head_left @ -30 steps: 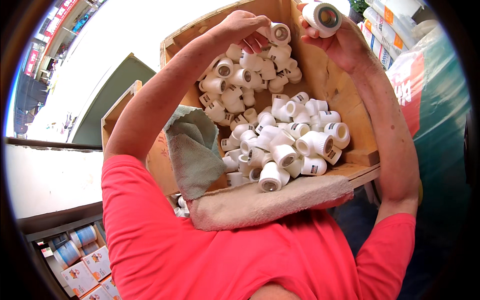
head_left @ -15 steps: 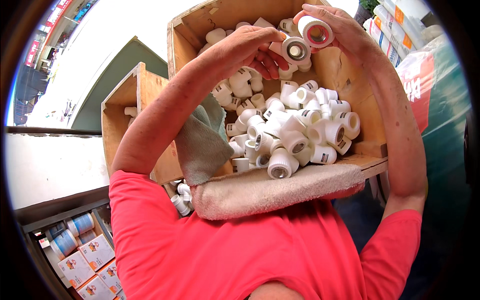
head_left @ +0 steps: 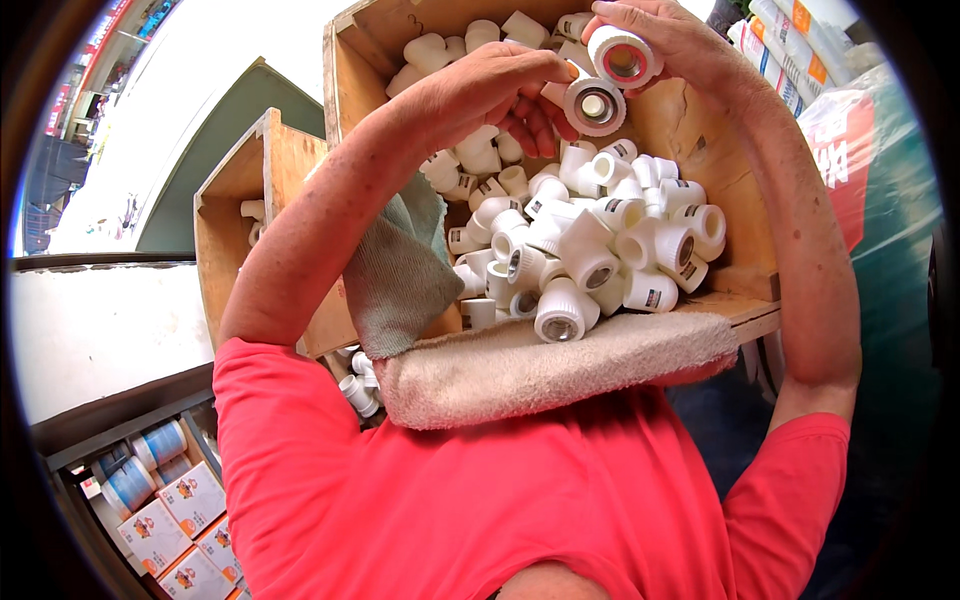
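Against a bright white background (head_left: 250,35), one open-topped wooden bin (head_left: 682,130) is seen. Above it, one white plastic pipe fitting with a metal-ringed mouth (head_left: 594,108) is pinched by the partly curled left grip (head_left: 522,88); just beside, a second white fitting (head_left: 622,60) is clasped by the right grip (head_left: 668,36). Below, dozens of white plastic fittings (head_left: 587,245) are heaped, too overlapped to count. The near edge is covered by one beige towel (head_left: 560,368) and one grey-green cloth (head_left: 402,275).
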The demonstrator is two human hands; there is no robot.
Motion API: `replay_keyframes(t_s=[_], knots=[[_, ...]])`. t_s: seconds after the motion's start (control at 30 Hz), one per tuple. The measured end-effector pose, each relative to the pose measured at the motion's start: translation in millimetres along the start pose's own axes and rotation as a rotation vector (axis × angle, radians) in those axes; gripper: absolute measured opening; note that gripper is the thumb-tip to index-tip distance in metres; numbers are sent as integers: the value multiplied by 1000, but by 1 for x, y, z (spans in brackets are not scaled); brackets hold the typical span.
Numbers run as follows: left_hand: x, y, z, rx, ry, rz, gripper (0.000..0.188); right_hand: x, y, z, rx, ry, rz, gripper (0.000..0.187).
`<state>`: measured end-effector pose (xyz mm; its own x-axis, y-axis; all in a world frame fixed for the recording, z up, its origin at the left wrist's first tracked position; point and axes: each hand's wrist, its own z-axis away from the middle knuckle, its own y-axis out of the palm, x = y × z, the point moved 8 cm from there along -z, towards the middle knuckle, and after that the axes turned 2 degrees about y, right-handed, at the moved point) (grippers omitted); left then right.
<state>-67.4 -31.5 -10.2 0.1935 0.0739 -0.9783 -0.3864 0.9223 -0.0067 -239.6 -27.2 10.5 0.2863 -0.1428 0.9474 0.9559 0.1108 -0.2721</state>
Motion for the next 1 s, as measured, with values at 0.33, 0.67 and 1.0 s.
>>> replay_keyframes(t_s=[0.33,0.67,1.0], knots=[[4,-2,-7,42,37,-88,32,14,-7,10,-20,-43,-50,39],[16,28,34,436,-174,-304,39,22,-5,26,-137,-80,-7,40],[26,21,58,306,-197,-978,42,23,-4,26,-99,-139,11,40]])
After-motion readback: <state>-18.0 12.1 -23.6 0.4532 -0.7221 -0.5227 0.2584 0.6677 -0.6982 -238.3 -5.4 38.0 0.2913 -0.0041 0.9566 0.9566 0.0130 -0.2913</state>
